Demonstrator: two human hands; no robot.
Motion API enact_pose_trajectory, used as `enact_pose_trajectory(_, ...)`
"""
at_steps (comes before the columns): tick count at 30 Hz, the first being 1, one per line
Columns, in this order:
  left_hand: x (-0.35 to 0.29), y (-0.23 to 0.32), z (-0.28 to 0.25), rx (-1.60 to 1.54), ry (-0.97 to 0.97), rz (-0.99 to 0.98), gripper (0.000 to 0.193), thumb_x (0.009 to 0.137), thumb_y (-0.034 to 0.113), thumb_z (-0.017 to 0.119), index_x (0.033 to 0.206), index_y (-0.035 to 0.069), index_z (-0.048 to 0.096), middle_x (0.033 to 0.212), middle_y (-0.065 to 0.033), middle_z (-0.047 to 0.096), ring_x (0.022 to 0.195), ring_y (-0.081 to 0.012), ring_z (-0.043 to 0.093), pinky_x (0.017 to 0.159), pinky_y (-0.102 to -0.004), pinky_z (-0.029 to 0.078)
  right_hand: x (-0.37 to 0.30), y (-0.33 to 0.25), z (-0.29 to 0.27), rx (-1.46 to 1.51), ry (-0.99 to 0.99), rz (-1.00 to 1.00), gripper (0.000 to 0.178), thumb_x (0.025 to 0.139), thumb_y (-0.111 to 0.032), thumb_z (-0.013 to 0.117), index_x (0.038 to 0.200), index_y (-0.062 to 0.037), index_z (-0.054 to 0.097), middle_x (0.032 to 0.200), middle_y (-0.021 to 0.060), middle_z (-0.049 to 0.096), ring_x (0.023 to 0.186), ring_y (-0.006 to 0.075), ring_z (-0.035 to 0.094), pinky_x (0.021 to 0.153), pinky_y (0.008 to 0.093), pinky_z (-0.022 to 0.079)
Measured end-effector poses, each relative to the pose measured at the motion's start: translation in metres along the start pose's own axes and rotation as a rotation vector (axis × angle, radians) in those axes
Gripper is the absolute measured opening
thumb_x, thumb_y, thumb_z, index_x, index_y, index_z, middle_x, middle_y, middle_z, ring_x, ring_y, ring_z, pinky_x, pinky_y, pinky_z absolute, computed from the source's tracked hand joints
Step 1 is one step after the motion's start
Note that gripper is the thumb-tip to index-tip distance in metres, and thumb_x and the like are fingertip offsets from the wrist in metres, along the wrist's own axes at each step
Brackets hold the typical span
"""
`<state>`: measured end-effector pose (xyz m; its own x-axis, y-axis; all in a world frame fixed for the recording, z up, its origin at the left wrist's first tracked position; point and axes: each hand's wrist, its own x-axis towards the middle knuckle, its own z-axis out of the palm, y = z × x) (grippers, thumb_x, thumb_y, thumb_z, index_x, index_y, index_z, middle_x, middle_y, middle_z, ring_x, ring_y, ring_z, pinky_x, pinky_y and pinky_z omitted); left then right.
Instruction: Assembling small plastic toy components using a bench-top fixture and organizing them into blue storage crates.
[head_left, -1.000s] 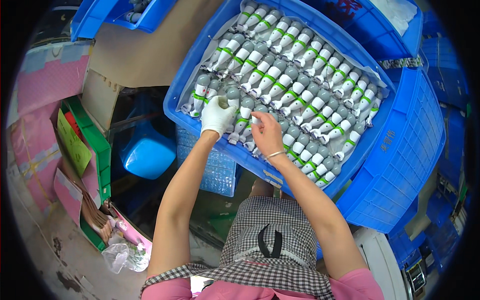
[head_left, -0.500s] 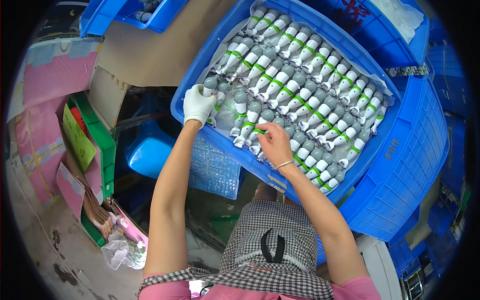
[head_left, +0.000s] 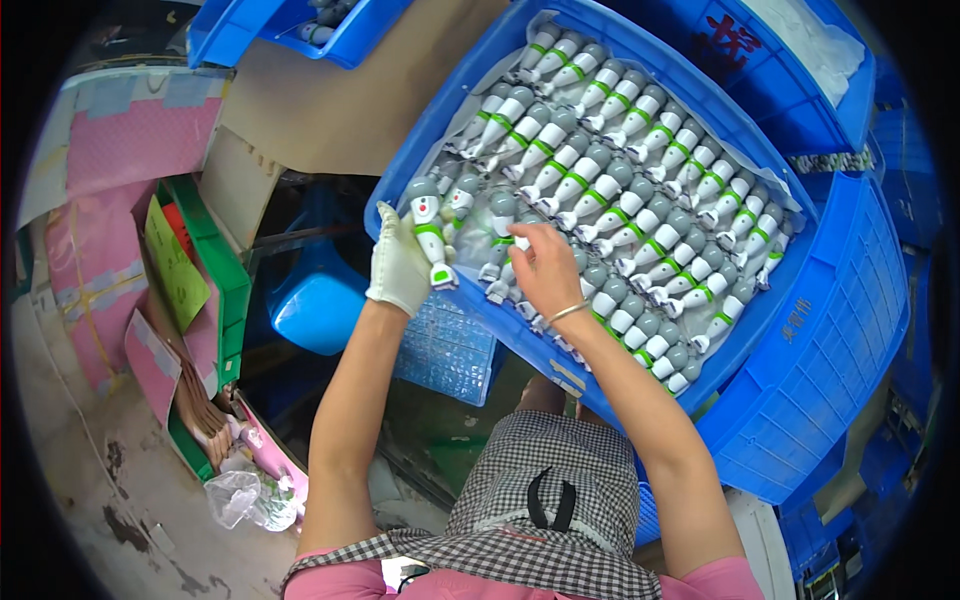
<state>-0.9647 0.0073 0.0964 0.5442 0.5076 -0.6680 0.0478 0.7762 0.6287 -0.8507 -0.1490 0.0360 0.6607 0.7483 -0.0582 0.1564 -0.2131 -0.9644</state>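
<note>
In my gloved left hand (head_left: 398,262) is a small handheld device (head_left: 428,228) with a rounded grey top, a white body, a green ring and a flared white foot. It stands tilted over the left side of a blue tray (head_left: 600,400), its red dot facing up. My bare right hand (head_left: 548,272) is over the tray's near-left part, fingers curled down on one of the like devices; the palm hides most of that grip. Next to its fingertips lies another grey-topped device (head_left: 502,208). Several rows of these devices (head_left: 610,185) lie in the tray on clear plastic sheeting.
An upright blue crate (head_left: 800,340) stands to the right, another blue bin (head_left: 790,60) at the far right. A small blue bin (head_left: 340,35) sits at the far left on brown cardboard (head_left: 400,110). Left are a blue stool (head_left: 318,310) and a green-edged box (head_left: 235,290).
My left hand has lifted the device from the tray's left edge and turned it with its red dot up. My right hand has shifted slightly left over the row. The whole view has shifted a little.
</note>
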Motion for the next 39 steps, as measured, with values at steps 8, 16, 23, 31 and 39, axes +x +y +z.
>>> enact_pose_trajectory(8, -0.036, 0.004, 0.002, -0.329, -0.090, -0.114, 0.077, 0.090, 0.065, 0.020, 0.132, 0.002, 0.036, 0.111, -0.0131, 0.054, 0.085, -0.0228, 0.054, 0.070, -0.0351, 0.047, 0.004, 0.003, 0.008, -0.086, 0.019, 0.055, 0.026, 0.077, -0.005, 0.062, 0.103, -0.0038, 0.063, 0.092, 0.0116, 0.061, 0.067, 0.0205, 0.060, 0.064, 0.0317, 0.049)
enact_pose_trajectory(16, -0.038, -0.003, -0.003, -0.092, 0.043, -0.005, 0.061, 0.094, 0.054, 0.039, 0.126, 0.003, 0.045, 0.105, -0.0094, 0.057, 0.083, -0.0188, 0.056, 0.071, -0.0346, 0.048, 0.046, 0.020, 0.021, -0.588, -0.110, -0.305, 0.033, 0.076, -0.003, 0.057, 0.104, -0.0182, 0.064, 0.103, 0.0101, 0.058, 0.087, 0.0240, 0.059, 0.072, 0.0363, 0.048)
enact_pose_trajectory(23, -0.016, -0.032, 0.008, 0.917, 0.244, 0.351, 0.045, 0.085, 0.022, 0.065, 0.122, 0.000, 0.052, 0.090, -0.0107, 0.063, 0.083, -0.0177, 0.061, 0.074, -0.0307, 0.049, 0.062, 0.004, 0.022, -0.999, -0.430, -0.285, 0.033, 0.076, -0.006, 0.057, 0.104, -0.0207, 0.063, 0.106, 0.0039, 0.055, 0.098, 0.0233, 0.055, 0.073, 0.0392, 0.045)
enact_pose_trajectory(31, -0.003, -0.027, 0.022, 1.540, 0.382, 0.653, 0.042, 0.074, 0.016, 0.071, 0.114, 0.010, 0.058, 0.098, -0.0149, 0.062, 0.088, -0.0343, 0.061, 0.077, -0.0395, 0.049, 0.079, -0.007, 0.021, -1.049, -0.542, -0.235, 0.029, 0.073, -0.005, 0.059, 0.098, -0.0160, 0.067, 0.101, 0.0070, 0.057, 0.098, 0.0241, 0.056, 0.076, 0.0421, 0.044)
enact_pose_trajectory(39, -0.002, -0.024, 0.020, 1.947, 0.202, 0.490, 0.022, 0.071, 0.017, 0.069, 0.091, 0.010, 0.061, 0.085, -0.0126, 0.061, 0.077, -0.0326, 0.062, 0.068, -0.0422, 0.049, 0.064, 0.004, 0.012, -0.934, -0.441, -0.222, 0.035, 0.078, -0.007, 0.056, 0.109, -0.0196, 0.065, 0.102, 0.0070, 0.058, 0.101, 0.0253, 0.055, 0.082, 0.0428, 0.044)
